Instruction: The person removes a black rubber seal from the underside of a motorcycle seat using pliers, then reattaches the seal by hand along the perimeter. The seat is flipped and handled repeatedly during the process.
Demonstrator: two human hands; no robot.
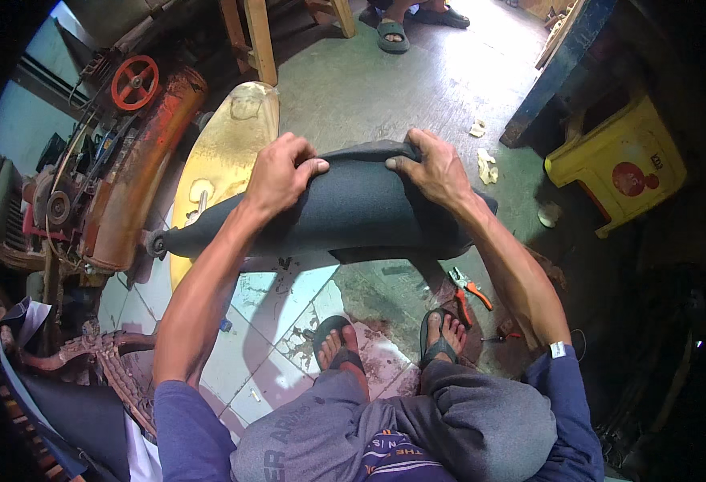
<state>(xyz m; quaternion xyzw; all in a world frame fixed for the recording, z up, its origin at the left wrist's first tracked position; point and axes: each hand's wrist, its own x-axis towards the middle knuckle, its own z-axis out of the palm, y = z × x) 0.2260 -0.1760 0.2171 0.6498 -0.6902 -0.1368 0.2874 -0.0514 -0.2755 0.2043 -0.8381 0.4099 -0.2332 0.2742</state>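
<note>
A long, rounded piece covered in black fabric [361, 205] lies crosswise in front of me, above my feet. Its kind is not clear. Along its far edge the fabric is raised in a fold [369, 150]. My left hand [283, 173] pinches this fabric edge left of the middle, thumb against curled fingers. On the right, my right hand [431, 167] grips the same edge between thumb and fingers. A small dark round part [156, 243] shows at the piece's left end. What supports the piece from below is hidden.
Pliers with orange-and-black handles [470, 294] lie on the floor near my right foot. A yellowish board [228, 145] stands behind the piece. At left is a rusty tank machine [148, 169] with a red wheel; at right, a yellow stool [622, 161]. Another person's sandalled feet [393, 36] show far off.
</note>
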